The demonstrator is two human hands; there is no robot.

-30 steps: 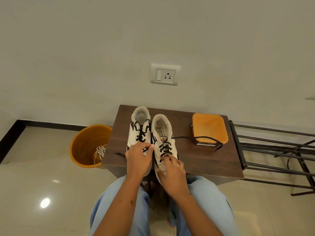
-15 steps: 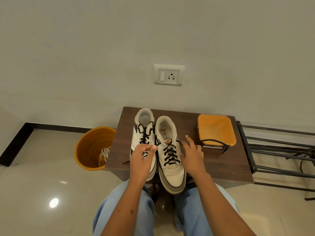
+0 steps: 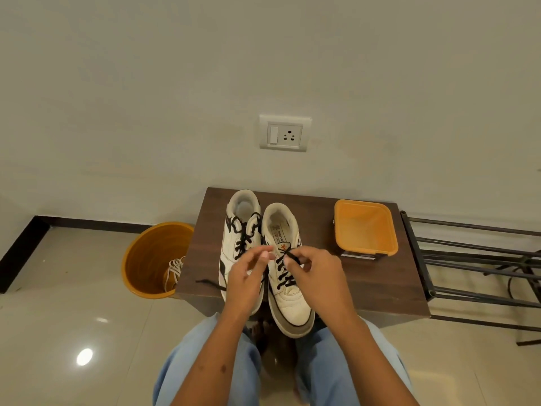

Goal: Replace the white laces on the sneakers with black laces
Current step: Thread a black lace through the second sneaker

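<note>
Sneaker toe (image 3: 294, 320) (overhanging) past table edge (image 3: 380, 316)

Both hands side by side, left (image 3: 245, 278) and right (image 3: 317, 275), fingertips pinched.

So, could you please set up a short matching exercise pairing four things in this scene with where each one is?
Things:
1. white laces
2. square orange tub
3. wall socket
4. metal rack

Places:
A. on the wall above the table
B. on the floor to the right of the table
C. inside the round orange bin on the floor
D. on the table, right of the sneakers

Pairs: 1-C, 2-D, 3-A, 4-B
</note>
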